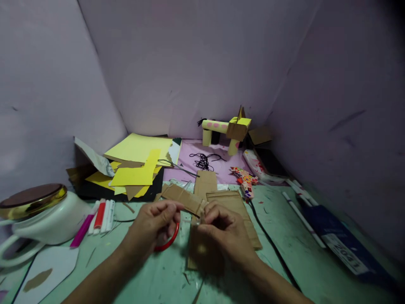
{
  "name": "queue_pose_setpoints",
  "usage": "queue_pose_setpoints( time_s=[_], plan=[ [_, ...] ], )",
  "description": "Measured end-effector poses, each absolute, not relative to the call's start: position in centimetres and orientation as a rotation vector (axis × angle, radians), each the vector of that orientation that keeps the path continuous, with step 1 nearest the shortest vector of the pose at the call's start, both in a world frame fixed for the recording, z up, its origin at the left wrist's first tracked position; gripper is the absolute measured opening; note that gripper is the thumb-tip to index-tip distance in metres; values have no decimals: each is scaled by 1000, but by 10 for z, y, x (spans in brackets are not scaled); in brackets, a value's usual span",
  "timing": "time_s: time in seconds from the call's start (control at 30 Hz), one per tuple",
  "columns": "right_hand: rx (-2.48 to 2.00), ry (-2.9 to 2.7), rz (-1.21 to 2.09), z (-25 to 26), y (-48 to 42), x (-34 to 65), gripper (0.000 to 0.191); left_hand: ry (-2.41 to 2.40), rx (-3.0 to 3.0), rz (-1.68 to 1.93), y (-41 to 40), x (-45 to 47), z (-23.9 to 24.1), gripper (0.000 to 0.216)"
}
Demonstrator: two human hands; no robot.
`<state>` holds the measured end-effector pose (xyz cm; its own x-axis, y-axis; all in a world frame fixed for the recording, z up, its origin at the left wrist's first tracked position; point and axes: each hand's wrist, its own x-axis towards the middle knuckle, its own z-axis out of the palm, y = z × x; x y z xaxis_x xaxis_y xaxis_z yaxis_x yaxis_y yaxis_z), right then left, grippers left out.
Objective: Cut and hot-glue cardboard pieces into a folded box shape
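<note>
My left hand (152,226) is closed, thumb against the forefinger, at the left edge of a brown cardboard strip (182,197). What its fingertips pinch, if anything, I cannot make out. A red ring-shaped handle (171,241) shows under its fingers; the rest is hidden. Facing it, my right hand (226,228) pinches the strip's near end, where a small shiny bit shows at the fingertips. Below the hands lies a flat cardboard piece (202,253), partly in shadow. More cardboard (238,207) lies behind my right hand.
Left are a white teapot-shaped container (53,223), markers (101,215) and yellow paper (136,175). Behind are black string (204,161) and a cardboard animal figure (217,126). Right are a patterned tool (247,181) with a black cord (268,240) and a dark blue pack (341,240).
</note>
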<state>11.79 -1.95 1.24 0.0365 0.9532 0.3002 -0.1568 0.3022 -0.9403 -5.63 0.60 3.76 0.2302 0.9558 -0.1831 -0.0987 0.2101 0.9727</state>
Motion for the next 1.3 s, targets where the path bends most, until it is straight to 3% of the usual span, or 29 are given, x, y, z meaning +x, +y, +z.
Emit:
queue_pose_setpoints(
  time_s=[0.13, 0.27, 0.47, 0.67, 0.87, 1.1, 1.3],
  plan=[
    [-878, -1356, 741, 4, -22, 115, 13, 1052, 1474, 912, -13, -40, 41, 28],
    [-815, -1644, 459, -2, -28, 113, 20, 1070, 1382, 958, -15, -34, 37, 13],
    [-795, -1375, 913, -5, -28, 112, 48, 1001, 1008, 949, -7, -40, 24, 28],
    [-739, -1498, 917, 2, -29, 111, 20, 930, 938, 786, -11, -41, 17, 51],
    [-877, -1437, 1087, 5, -31, 112, 3, 840, 950, 650, -15, -40, 8, 49],
    [-821, -1573, 753, 1, -30, 115, 13, 975, 1147, 860, -8, -47, 15, 51],
    [-812, -1766, 582, -11, -32, 115, 16, 1047, 1535, 662, -12, -44, 20, 42]
  ],
)
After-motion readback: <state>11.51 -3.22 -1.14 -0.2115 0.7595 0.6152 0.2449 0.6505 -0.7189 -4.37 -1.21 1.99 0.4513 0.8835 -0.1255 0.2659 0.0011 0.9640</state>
